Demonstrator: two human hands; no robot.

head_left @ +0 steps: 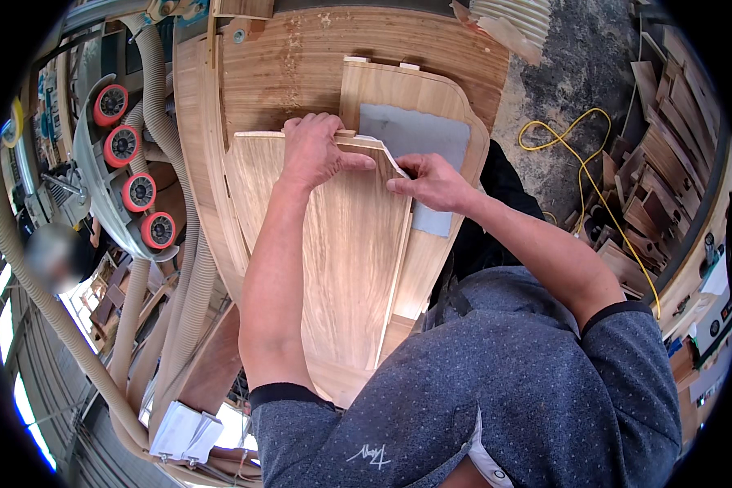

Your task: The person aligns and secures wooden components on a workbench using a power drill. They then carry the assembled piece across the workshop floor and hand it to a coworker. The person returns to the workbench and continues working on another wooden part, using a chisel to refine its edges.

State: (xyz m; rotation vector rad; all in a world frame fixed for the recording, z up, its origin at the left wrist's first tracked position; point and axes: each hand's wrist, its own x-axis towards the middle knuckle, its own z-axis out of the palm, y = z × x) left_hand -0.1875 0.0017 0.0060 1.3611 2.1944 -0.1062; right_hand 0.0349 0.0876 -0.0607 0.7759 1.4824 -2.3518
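A light wooden panel (346, 260) with a slanted far-right corner lies in front of me. My left hand (315, 150) grips its far edge, fingers over the edge and thumb stretched along the top face. At the slanted corner, my right hand (433, 182) is closed on the panel's pale edge, thumb on the near side; its fingertips are partly hidden. Partly beneath this panel lies a second wooden panel (464, 106) with rounded corners. On that one rests a grey sheet (423, 126), partly covered by my right hand.
The wooden worktable (285, 65) carries sawdust. To the left are a machine's red-rimmed rollers (122, 146) and ribbed hoses (159, 89). A yellow cord (590, 175) lies on the floor at right, beside a heap of wood offcuts (667, 163). Papers (185, 433) hang at lower left.
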